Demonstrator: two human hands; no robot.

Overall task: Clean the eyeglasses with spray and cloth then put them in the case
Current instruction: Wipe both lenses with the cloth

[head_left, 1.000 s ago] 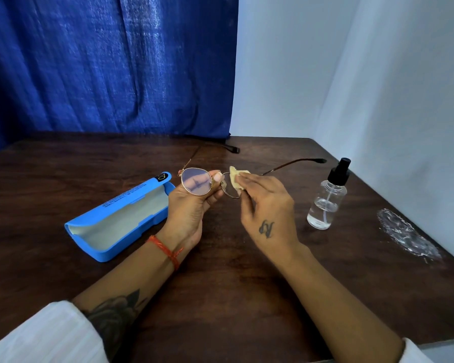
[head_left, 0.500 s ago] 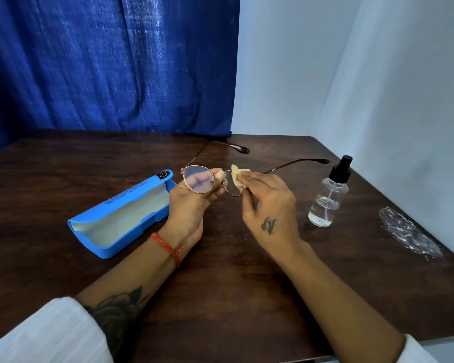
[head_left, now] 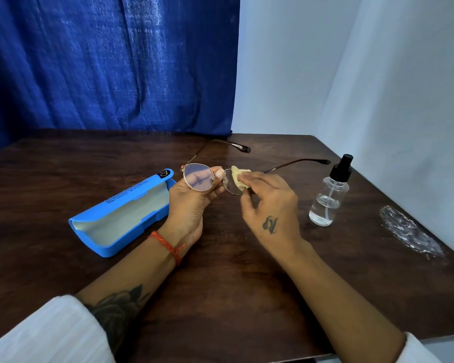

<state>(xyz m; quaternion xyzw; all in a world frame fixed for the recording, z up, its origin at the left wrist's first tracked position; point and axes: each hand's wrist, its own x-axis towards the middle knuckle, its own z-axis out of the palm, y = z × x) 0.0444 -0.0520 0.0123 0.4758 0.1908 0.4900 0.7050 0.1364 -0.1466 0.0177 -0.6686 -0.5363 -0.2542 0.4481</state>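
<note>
two hands meet above the middle of the table [head_left: 220,297], nearer its far edge. the left hand [head_left: 192,203] pinches the eyeglasses [head_left: 198,177] at the bridge; the right hand [head_left: 270,205] presses a small yellow cloth [head_left: 240,176] on the right lens. the frame's long axis runs left to right, lenses facing the person, temples pointing toward the far edge. since half a second ago the glasses have barely shifted. the open blue case [head_left: 121,216] lies toward the left edge, the spray bottle [head_left: 329,197] by the right edge.
</note>
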